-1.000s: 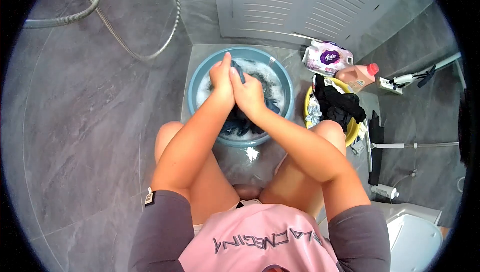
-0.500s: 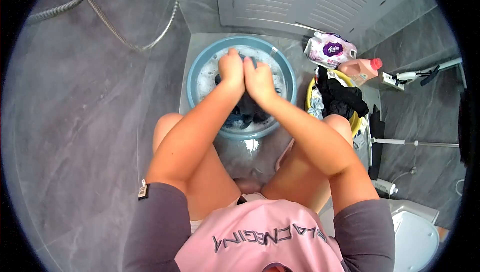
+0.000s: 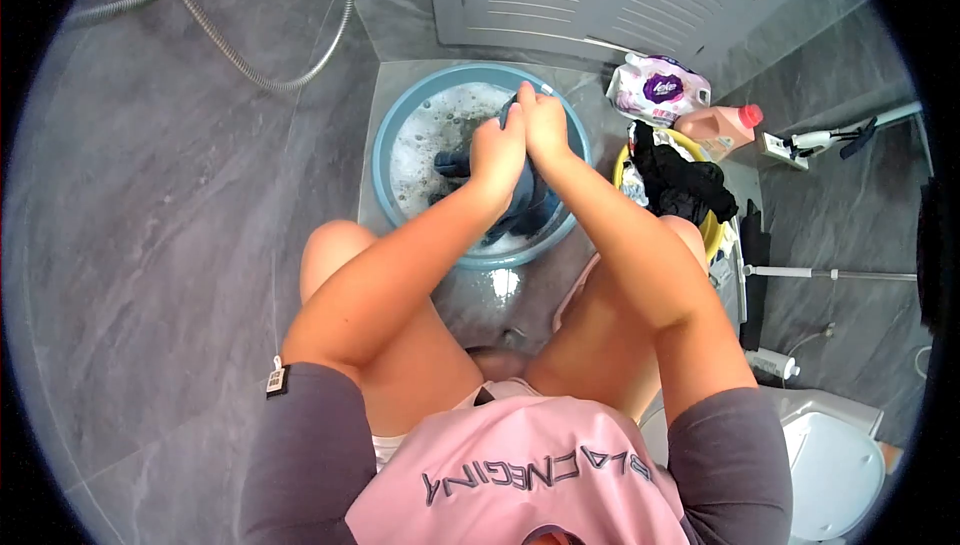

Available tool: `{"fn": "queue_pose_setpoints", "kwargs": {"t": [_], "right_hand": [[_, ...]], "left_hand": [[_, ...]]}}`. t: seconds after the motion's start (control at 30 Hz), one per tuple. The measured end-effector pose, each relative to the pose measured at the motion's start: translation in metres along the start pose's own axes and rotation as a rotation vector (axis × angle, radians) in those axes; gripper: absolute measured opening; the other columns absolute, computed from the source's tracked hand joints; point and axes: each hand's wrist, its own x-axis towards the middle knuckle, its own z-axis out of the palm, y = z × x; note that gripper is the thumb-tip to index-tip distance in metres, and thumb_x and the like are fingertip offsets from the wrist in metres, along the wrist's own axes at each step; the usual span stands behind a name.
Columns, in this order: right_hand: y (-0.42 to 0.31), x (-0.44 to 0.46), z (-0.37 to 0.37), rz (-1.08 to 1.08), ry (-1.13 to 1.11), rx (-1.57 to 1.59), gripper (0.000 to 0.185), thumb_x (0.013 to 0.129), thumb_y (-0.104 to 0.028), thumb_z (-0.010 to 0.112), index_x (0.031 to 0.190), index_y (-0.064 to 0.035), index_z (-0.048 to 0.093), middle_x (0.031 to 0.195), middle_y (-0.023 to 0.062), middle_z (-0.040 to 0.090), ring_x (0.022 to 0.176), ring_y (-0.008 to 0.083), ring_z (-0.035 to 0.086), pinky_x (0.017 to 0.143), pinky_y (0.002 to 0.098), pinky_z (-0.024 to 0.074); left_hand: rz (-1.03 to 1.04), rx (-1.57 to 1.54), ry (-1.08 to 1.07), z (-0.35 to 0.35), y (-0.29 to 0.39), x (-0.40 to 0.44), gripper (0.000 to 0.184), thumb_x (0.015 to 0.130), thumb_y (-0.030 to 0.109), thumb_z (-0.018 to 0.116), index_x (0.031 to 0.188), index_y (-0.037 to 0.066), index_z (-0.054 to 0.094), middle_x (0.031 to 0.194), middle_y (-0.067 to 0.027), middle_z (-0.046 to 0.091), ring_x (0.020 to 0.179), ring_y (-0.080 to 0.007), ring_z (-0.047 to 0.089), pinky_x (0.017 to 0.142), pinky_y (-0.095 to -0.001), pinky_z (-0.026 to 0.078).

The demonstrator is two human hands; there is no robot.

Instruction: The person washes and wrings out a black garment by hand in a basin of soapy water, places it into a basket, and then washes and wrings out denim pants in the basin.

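A blue plastic basin [image 3: 383, 160] of soapy water stands on the floor in front of me. In it lies a wet dark blue garment [image 3: 525, 195], partly under the suds and partly lifted. Above the basin's right half, my left hand [image 3: 500, 150] is closed on a bunched part of the cloth. Pressed against it, my right hand [image 3: 546, 127] is closed on the same cloth. The fingers partly hide what they grip, and the kind of garment cannot be made out.
Right of the basin, a yellow tub [image 3: 714, 235] holds black and light clothes [image 3: 675, 180]. Behind it are a white and purple package [image 3: 660, 90] and a pink bottle with a red cap [image 3: 722, 130]. A metal shower hose [image 3: 290, 85] hangs at upper left; a toilet [image 3: 830, 475] is at lower right.
Both hands have moved to the right and slightly away from me across the basin, carrying the bunched cloth. More suds now show on the basin's left side.
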Motion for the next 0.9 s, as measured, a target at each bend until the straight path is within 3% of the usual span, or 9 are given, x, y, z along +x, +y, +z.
{"fn": "queue_pose_setpoints", "kwargs": {"t": [0.1, 0.2, 0.33, 0.47, 0.53, 0.63, 0.73, 0.8, 0.9], "right_hand": [[-0.008, -0.018, 0.011, -0.056, 0.020, 0.008, 0.052, 0.087, -0.037, 0.037, 0.073, 0.0060, 0.062, 0.075, 0.0295, 0.058, 0.075, 0.0447, 0.058, 0.072, 0.0477, 0.0440], [-0.029, -0.062, 0.011, -0.200, -0.073, -0.020, 0.044, 0.087, -0.034, 0.040, 0.083, 0.0046, 0.061, 0.077, 0.0306, 0.057, 0.077, 0.0461, 0.057, 0.072, 0.0490, 0.0442], [-0.027, -0.059, 0.002, -0.178, -0.059, -0.055, 0.046, 0.086, -0.035, 0.042, 0.079, 0.0066, 0.061, 0.077, 0.0314, 0.057, 0.077, 0.0458, 0.057, 0.072, 0.0485, 0.0444], [0.000, -0.010, -0.008, 0.013, 0.078, 0.091, 0.047, 0.084, -0.035, 0.045, 0.079, 0.0087, 0.062, 0.075, 0.0310, 0.058, 0.076, 0.0445, 0.058, 0.070, 0.0465, 0.0447], [-0.008, -0.022, -0.007, 0.045, 0.069, 0.187, 0.048, 0.084, -0.037, 0.044, 0.080, 0.0084, 0.062, 0.074, 0.0310, 0.058, 0.077, 0.0444, 0.059, 0.072, 0.0467, 0.0440], [-0.025, -0.064, 0.003, -0.081, -0.019, 0.036, 0.050, 0.085, -0.041, 0.043, 0.081, 0.0053, 0.063, 0.076, 0.0305, 0.058, 0.078, 0.0456, 0.057, 0.072, 0.0465, 0.0442], [-0.038, -0.086, 0.000, -0.114, -0.129, 0.078, 0.053, 0.086, -0.044, 0.042, 0.079, 0.0034, 0.063, 0.076, 0.0300, 0.057, 0.077, 0.0462, 0.056, 0.072, 0.0458, 0.0447], [-0.035, -0.076, -0.009, -0.105, -0.147, 0.026, 0.054, 0.086, -0.045, 0.043, 0.073, 0.0032, 0.063, 0.073, 0.0296, 0.057, 0.076, 0.0458, 0.057, 0.071, 0.0452, 0.0449], [-0.009, -0.039, -0.011, 0.060, 0.024, 0.063, 0.057, 0.085, -0.044, 0.044, 0.069, 0.0068, 0.062, 0.069, 0.0290, 0.058, 0.070, 0.0428, 0.059, 0.068, 0.0437, 0.0449]], "left_hand": [[-0.015, -0.020, -0.073, -0.017, 0.003, 0.023, 0.038, 0.090, 0.028, 0.044, 0.087, -0.007, 0.059, 0.086, -0.0116, 0.061, 0.081, -0.0183, 0.055, 0.072, -0.0342, 0.041], [-0.102, -0.374, -0.165, -0.039, 0.007, 0.037, 0.028, 0.090, 0.025, 0.047, 0.081, 0.000, 0.056, 0.073, -0.0059, 0.056, 0.067, -0.0161, 0.052, 0.062, -0.0317, 0.041], [-0.115, -0.503, -0.096, -0.031, 0.013, 0.013, 0.028, 0.091, 0.027, 0.047, 0.083, 0.002, 0.057, 0.076, -0.0049, 0.056, 0.071, -0.0148, 0.051, 0.066, -0.0301, 0.041], [0.097, 0.094, -0.198, -0.010, 0.001, -0.011, 0.039, 0.093, 0.031, 0.042, 0.094, -0.003, 0.059, 0.090, -0.0087, 0.060, 0.085, -0.0147, 0.052, 0.078, -0.0297, 0.040], [0.064, -0.109, -0.195, -0.010, 0.010, -0.015, 0.034, 0.091, 0.029, 0.045, 0.089, -0.001, 0.060, 0.086, -0.0077, 0.060, 0.082, -0.0144, 0.052, 0.075, -0.0308, 0.041], [-0.002, -0.302, -0.175, -0.029, -0.005, 0.028, 0.024, 0.087, 0.024, 0.048, 0.081, 0.002, 0.057, 0.077, -0.0069, 0.057, 0.071, -0.0168, 0.053, 0.064, -0.0339, 0.043], [-0.110, -0.419, -0.109, -0.037, 0.005, 0.026, 0.030, 0.089, 0.026, 0.046, 0.072, 0.002, 0.054, 0.064, -0.0052, 0.051, 0.062, -0.0186, 0.050, 0.060, -0.0353, 0.041], [-0.147, -0.508, -0.020, -0.029, 0.007, 0.004, 0.034, 0.090, 0.028, 0.043, 0.077, -0.001, 0.055, 0.072, -0.0077, 0.056, 0.070, -0.0193, 0.052, 0.065, -0.0349, 0.042], [-0.055, -0.136, -0.181, -0.019, 0.006, -0.031, 0.041, 0.092, 0.031, 0.039, 0.096, -0.006, 0.057, 0.094, -0.0124, 0.059, 0.086, -0.0191, 0.053, 0.078, -0.0322, 0.040]]}}
